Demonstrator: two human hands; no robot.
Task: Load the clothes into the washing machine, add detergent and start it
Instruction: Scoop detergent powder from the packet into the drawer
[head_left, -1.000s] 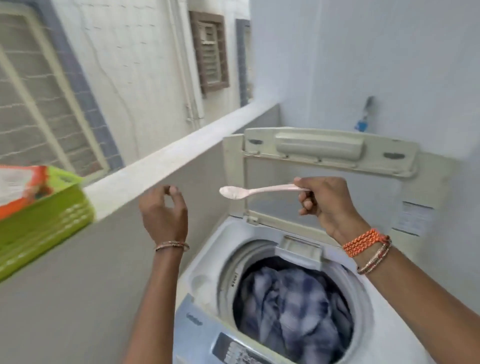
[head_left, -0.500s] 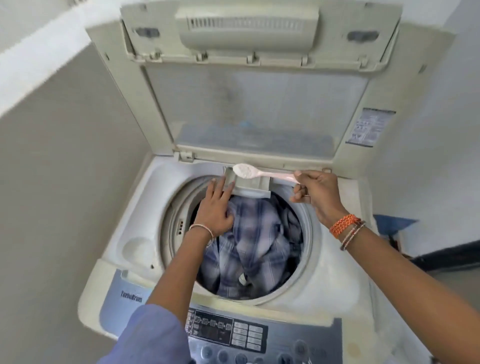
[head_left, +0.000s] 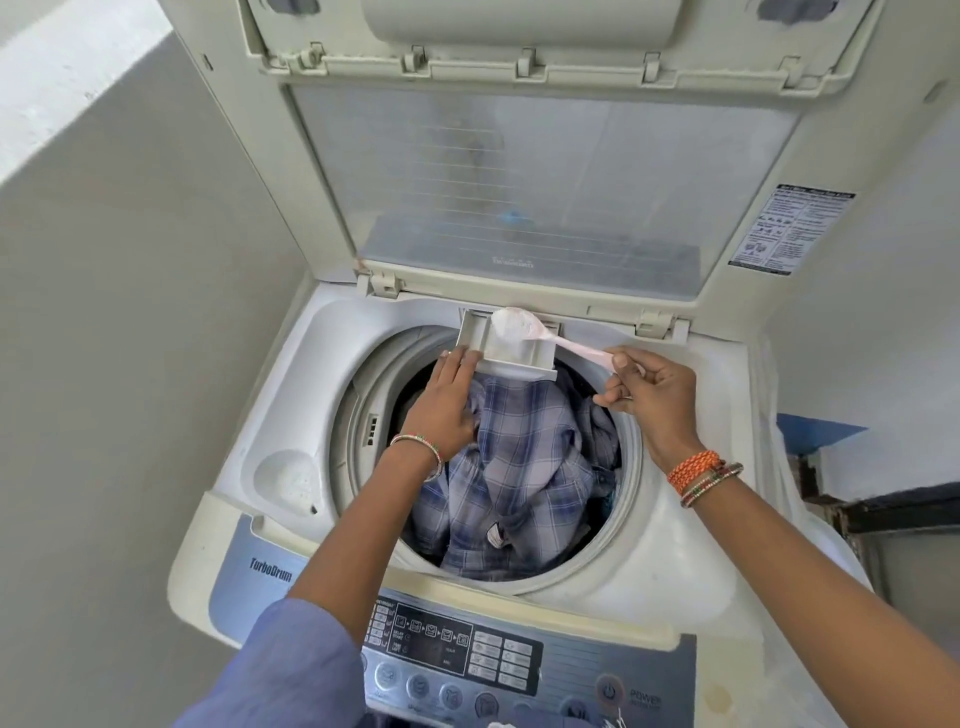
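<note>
A top-loading washing machine (head_left: 270, 395) stands below me with its lid (head_left: 519, 171) raised. Blue checked clothes (head_left: 524, 467) fill the drum. At the drum's back rim a small detergent drawer (head_left: 514, 351) is pulled out. My left hand (head_left: 441, 405) rests on the drawer's left front corner, fingers flat. My right hand (head_left: 649, 395) pinches the handle of a pink spoon (head_left: 524, 327) heaped with white powder, its bowl directly over the drawer.
The control panel (head_left: 452, 649) with buttons and a power key (head_left: 609, 693) runs along the near edge. A grey wall (head_left: 119, 364) stands close on the left, a white wall (head_left: 883, 312) on the right. A round recess (head_left: 285, 480) sits left of the drum.
The view has dropped from the ledge onto the machine. My left hand came down to the drawer, which now sticks out. The spoon moved down over it.
</note>
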